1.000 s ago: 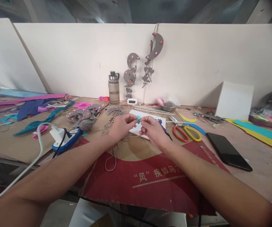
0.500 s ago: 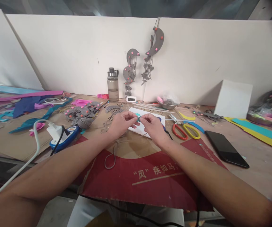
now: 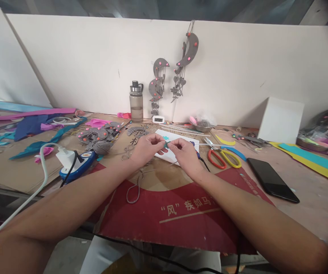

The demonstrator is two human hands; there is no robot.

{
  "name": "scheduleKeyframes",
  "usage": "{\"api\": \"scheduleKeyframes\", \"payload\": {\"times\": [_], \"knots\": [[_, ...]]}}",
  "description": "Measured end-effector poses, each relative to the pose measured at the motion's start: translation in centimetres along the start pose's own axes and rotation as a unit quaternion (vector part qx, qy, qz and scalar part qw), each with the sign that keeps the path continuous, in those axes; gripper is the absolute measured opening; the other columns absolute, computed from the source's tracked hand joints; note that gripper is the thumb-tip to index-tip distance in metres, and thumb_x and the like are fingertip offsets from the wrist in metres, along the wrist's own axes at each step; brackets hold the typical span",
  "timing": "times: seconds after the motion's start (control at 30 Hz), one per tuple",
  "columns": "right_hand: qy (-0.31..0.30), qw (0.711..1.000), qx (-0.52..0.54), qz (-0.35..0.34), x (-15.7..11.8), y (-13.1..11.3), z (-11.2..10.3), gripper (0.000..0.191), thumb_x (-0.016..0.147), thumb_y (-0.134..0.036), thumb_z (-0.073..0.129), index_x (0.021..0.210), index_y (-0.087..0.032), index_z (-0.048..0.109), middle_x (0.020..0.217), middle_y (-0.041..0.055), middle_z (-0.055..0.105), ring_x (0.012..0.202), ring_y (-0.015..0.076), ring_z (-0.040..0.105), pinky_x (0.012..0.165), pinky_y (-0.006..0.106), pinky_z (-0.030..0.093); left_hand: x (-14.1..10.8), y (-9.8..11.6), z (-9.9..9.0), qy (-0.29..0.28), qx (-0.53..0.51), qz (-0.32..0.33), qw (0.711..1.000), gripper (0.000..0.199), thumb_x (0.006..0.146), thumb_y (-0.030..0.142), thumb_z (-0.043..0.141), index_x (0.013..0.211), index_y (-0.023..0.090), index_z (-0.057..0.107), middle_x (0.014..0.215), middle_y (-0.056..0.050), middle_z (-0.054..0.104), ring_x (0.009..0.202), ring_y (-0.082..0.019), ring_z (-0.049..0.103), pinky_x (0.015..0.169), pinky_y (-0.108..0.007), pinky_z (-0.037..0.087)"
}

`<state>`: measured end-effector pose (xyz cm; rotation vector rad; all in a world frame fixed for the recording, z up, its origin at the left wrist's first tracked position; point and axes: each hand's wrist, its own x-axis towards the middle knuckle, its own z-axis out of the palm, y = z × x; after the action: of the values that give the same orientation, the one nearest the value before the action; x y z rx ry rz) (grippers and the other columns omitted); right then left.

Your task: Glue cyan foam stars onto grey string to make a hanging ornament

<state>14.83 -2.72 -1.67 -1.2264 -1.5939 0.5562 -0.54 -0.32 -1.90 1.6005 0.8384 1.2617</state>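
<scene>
My left hand (image 3: 148, 149) and my right hand (image 3: 186, 153) meet over a white sheet (image 3: 175, 134), fingertips nearly touching. Thumb and forefinger of each are pinched around a small teal piece (image 3: 166, 145), whose exact shape is mostly covered by the fingers. Just behind it, a teal cut-out with a jagged edge (image 3: 164, 138) shows on the sheet. A blue tool (image 3: 198, 155) with a black cord lies partly hidden beside my right hand. Grey yarn (image 3: 133, 193) trails in a loop in front of my left wrist.
To the right lie scissors (image 3: 223, 159) with red and yellow handles and a black phone (image 3: 272, 180). Leftward are a blue power strip (image 3: 80, 169) and a grey decorated piece (image 3: 97, 135). A water bottle (image 3: 136, 102) stands at the back, near hanging grey moon ornaments (image 3: 191, 49).
Both hands keep nearly the same pinching pose over the sheet, with only slight finger movement. The camera view has shifted very slightly.
</scene>
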Motion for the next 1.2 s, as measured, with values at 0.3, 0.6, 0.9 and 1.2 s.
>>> {"api": "scheduleKeyframes", "payload": {"times": [0.3, 0.6, 0.9, 1.2], "knots": [[0.003, 1.0, -0.001, -0.001, -0.02, 0.06, 0.02, 0.019, 0.077, -0.035, 0.057, 0.071, -0.018, 0.062, 0.071, 0.0015, 0.063, 0.064, 0.0135, 0.051, 0.063, 0.028, 0.039, 0.05, -0.2, 0.08, 0.006, -0.025, -0.015, 1.0, 0.019, 0.073, 0.029, 0.067, 0.077, 0.014, 0.058, 0.066, -0.001, 0.063, 0.062, -0.015, 0.067, 0.058, -0.026, 0.054], [0.02, 1.0, 0.003, 0.019, 0.06, 0.08, 0.12, 0.021, 0.074, -0.038, 0.059, 0.066, -0.018, 0.059, 0.065, -0.0004, 0.059, 0.061, 0.0127, 0.049, 0.06, 0.026, 0.037, -0.18, 0.09, 0.28, 0.005, -0.023, -0.025, 0.999, 0.017, 0.072, 0.028, 0.067, 0.077, 0.014, 0.058, 0.063, -0.002, 0.064, 0.061, -0.015, 0.066, 0.057, -0.026, 0.053], [0.031, 0.998, 0.03, 0.037, 0.1, 0.38, 0.18, 0.022, 0.072, -0.04, 0.062, 0.074, -0.02, 0.055, 0.061, -0.0042, 0.049, 0.056, 0.011, 0.043, 0.054, 0.025, 0.034, -0.23, 0.11, 0.38, -0.005, -0.036, -0.027, 0.999, 0.018, 0.072, 0.029, 0.067, 0.077, 0.014, 0.058, 0.062, -0.001, 0.063, 0.06, -0.014, 0.065, 0.055, -0.025, 0.051], [-0.005, 0.997, 0.065, 0.041, 0.29, 0.86, 0.2, 0.021, 0.073, -0.04, 0.059, 0.073, -0.019, 0.062, 0.058, -0.0047, 0.045, 0.054, 0.0096, 0.036, 0.051, 0.024, 0.03, 0.12, -0.54, 0.17, -0.035, -0.073, -0.056, 0.995, 0.019, 0.073, 0.03, 0.068, 0.079, 0.013, 0.06, 0.069, -0.003, 0.064, 0.061, -0.014, 0.066, 0.052, -0.023, 0.049]]}}
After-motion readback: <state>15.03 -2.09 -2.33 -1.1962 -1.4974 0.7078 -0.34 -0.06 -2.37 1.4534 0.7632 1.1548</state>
